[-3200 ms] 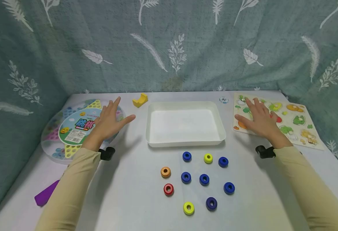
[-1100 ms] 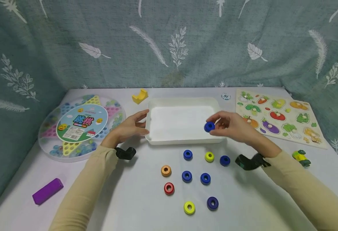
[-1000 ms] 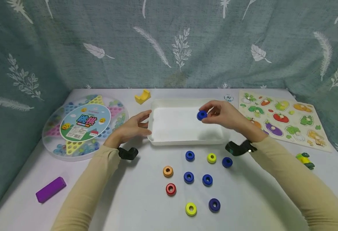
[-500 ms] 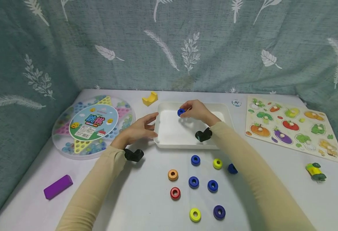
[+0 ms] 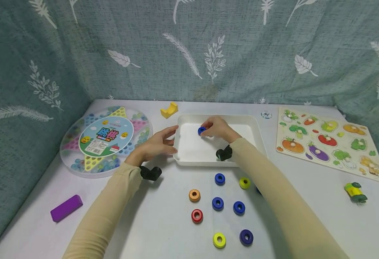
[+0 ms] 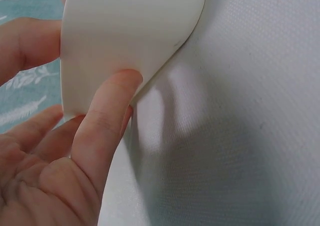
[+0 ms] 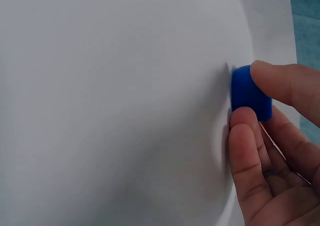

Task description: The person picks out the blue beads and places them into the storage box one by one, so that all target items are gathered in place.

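Note:
My right hand [image 5: 219, 127] pinches a thick blue ring [image 7: 250, 93] between thumb and fingers, low over the floor of a white rectangular tray [image 5: 247, 144], near its left end. My left hand [image 5: 158, 144] holds the left side of the tray. Its thumb [image 6: 117, 93] presses the outer wall, and the index fingertip is at the rim. On the cloth in front of the tray lie several more rings: an orange ring [image 5: 194, 195], a red ring [image 5: 197, 216], two yellow ones and several blue ones. My right sleeve [image 5: 270, 187] partly covers one blue ring.
On the left are a round Chinese checkers board [image 5: 92, 169] and a purple block [image 5: 66, 208]. A yellow curved block [image 5: 169, 110] stands behind the tray. To the right are a vegetable puzzle board [image 5: 306, 154], a small round chip [image 5: 266, 114] and a yellow-green toy [image 5: 355, 192].
Both hands came in from the sides. The left took hold of the tray, while the right took a blue ring from the cloth, carried it left over the tray and lowered it slightly.

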Tool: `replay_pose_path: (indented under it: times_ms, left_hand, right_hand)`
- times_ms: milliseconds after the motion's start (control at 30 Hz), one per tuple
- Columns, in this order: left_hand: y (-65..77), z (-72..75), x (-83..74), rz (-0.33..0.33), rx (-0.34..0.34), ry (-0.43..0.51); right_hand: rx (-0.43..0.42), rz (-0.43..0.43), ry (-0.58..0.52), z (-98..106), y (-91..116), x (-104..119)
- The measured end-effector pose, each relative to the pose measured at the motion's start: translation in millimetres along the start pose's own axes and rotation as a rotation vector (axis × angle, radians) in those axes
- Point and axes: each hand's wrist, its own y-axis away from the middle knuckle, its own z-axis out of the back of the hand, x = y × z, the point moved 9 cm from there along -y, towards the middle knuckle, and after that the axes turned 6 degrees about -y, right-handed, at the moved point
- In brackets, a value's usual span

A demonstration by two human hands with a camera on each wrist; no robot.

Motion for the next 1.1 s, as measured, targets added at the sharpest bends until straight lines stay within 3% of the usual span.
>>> replay_pose_path:
  times_ms: [100, 233, 367, 467, 633, 767, 933, 1100]
  left_hand:
    - [-0.4, -1.1, -1.3, -0.006, 0.001, -0.009]
    - [-0.3, -0.7, -3.4, -0.023, 0.003, -0.02]
    - [-0.1, 1.6, -4.8, -0.025, -0.003, -0.023]
    - [-0.7, 2.5, -5.3, -0.023, -0.004, -0.025]
    - [-2.9, 3.8, -3.3, -0.005, -0.011, -0.033]
    - [-4.3, 3.6, -2.6, 0.002, -0.012, -0.031]
    - [-4.6, 3.1, -1.8, 0.007, -0.011, -0.033]
    - [-6.2, -1.0, -0.4, 0.012, 0.002, -0.031]
  right_hand:
    - [0.01, 0.026, 0.005, 9.3, 10.5, 6.6]
    - [-0.024, 0.059, 0.014, 33.7, 45.3, 30.8]
    - [-0.069, 0.127, 0.033, 62.3, 92.4, 47.6]
    - [-0.078, 0.169, 0.071, 77.3, 132.6, 45.6]
    - [-0.104, 0.198, 0.088, 86.6, 190.5, 14.6]
    - [-0.124, 0.181, 0.077, 82.4, 220.3, -21.6]
    - [-0.097, 0.134, 0.015, 69.6, 236.5, -62.4]
    - [-0.057, 0.104, -0.033, 56.4, 238.7, -87.1]
